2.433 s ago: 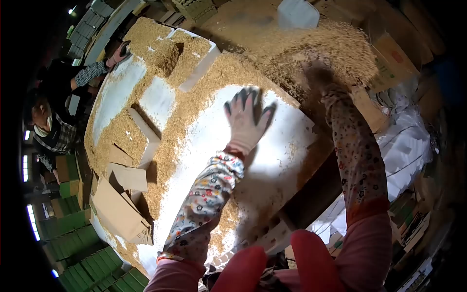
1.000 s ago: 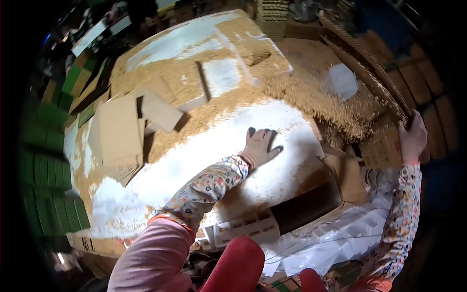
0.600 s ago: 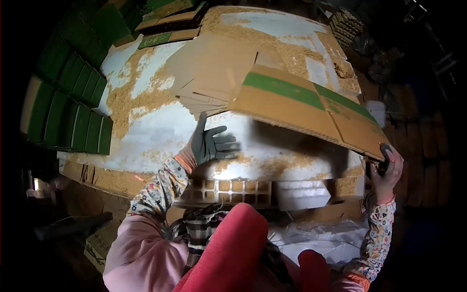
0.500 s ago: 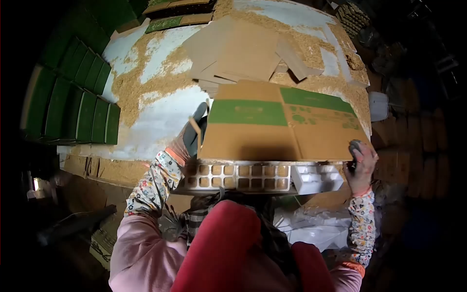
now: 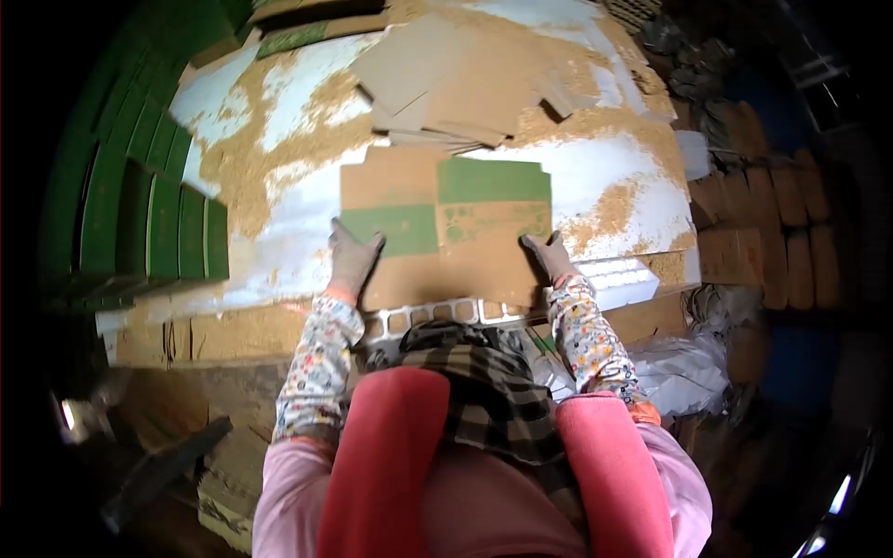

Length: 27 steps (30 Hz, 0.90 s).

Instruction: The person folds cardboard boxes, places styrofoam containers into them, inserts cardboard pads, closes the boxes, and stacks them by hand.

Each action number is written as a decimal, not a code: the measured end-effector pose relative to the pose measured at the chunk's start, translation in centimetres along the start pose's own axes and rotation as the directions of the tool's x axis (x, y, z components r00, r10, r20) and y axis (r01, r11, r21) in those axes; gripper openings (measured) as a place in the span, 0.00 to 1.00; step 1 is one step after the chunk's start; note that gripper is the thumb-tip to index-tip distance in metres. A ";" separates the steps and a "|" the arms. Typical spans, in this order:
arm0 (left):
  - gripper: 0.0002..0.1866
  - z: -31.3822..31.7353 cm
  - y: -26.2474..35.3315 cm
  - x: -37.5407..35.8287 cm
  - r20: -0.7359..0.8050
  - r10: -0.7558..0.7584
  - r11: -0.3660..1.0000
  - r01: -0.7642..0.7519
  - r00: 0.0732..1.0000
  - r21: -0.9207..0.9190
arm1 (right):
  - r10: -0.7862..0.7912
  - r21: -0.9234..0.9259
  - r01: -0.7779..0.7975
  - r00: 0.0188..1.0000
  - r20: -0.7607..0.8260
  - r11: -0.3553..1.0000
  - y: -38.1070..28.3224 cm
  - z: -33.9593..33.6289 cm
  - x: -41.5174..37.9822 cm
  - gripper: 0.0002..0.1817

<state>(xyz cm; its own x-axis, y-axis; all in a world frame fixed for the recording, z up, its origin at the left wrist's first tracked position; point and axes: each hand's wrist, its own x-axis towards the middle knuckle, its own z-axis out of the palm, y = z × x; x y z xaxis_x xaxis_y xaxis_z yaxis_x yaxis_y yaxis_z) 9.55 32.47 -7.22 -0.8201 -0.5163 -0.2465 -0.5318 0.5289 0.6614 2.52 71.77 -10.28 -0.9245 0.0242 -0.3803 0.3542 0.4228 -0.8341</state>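
Note:
A brown cardboard box blank [image 5: 490, 265] with green printed bands lies in front of me. My left hand [image 5: 353, 259], in a grey glove, grips its left edge, thumb over the top. At the opposite edge, my right hand [image 5: 553, 257] holds the cardboard in the same way, also gloved. The fingers beneath are hidden. Under the cardboard's near edge shows a white tray [image 5: 428, 314] with square compartments, mostly covered. To the right of my right hand is a white foam tray [image 5: 621, 282].
Flat cardboard sheets [image 5: 456, 79] lie farther back on the white tabletop [image 5: 288, 209], among scattered sawdust [image 5: 237, 167]. Green boxes [image 5: 139, 219] stand in rows at the left. Clear plastic wrapping [image 5: 684, 367] hangs below the table's right front.
The cardboard has moved left and now appears narrower and squarer to me. My right hand has come inward with it. The compartment tray is more covered, and the view has shifted.

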 end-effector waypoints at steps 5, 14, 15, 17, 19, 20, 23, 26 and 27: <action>0.38 -12.8 5.1 -0.2 0.548 0.279 0.960 -0.234 0.789 -0.152 | -0.202 0.785 0.014 0.969 0.142 0.620 -10.4 -9.5 -8.0 0.24; 0.24 -13.5 13.6 3.0 0.559 0.050 0.825 0.281 0.828 -0.490 | -0.140 0.183 0.326 0.757 -0.638 0.927 -16.4 -6.2 -3.5 0.46; 0.23 -13.9 12.9 6.4 0.625 0.147 0.755 0.321 0.766 -0.571 | -0.220 0.070 0.326 0.766 -0.604 0.943 -17.6 -6.2 -4.2 0.49; 0.20 -13.6 12.4 10.1 0.670 0.254 0.752 0.293 0.698 -0.590 | -0.327 0.104 0.419 0.820 -0.469 0.902 -19.5 -7.1 -5.6 0.47; 0.18 -13.8 17.9 5.1 0.574 0.218 0.957 -0.057 0.789 -0.286 | -0.282 0.030 0.314 0.888 -0.362 0.949 -19.0 -9.0 -4.0 0.48; 0.17 -14.2 23.2 -1.2 0.480 0.173 0.970 -0.232 0.860 0.066 | -0.261 0.190 0.338 0.904 -0.340 0.922 -17.1 -8.6 -1.7 0.50; 0.18 -7.9 21.9 -3.5 0.449 0.848 0.158 -0.943 0.281 0.292 | -0.212 0.280 0.267 0.954 -0.213 0.922 -18.9 -4.9 0.6 0.57; 0.26 -4.6 20.7 -2.7 0.877 0.295 0.661 -0.744 0.380 0.100 | -0.258 -0.230 0.250 0.966 -0.006 0.941 -21.6 0.0 1.0 0.67; 0.30 -5.6 20.5 -3.3 0.877 0.355 0.687 -0.727 0.323 -0.010 | -0.272 -0.401 0.238 0.962 -0.029 0.885 -21.7 -0.5 1.6 0.67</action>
<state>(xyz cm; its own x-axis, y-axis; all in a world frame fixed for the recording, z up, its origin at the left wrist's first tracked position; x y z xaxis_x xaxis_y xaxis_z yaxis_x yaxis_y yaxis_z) 2.52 41.25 11.08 -0.6388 0.6117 -0.4667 0.2330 0.7319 0.6404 -6.68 63.10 7.44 -0.9898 -0.0654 -0.1269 0.0366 0.7427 -0.6687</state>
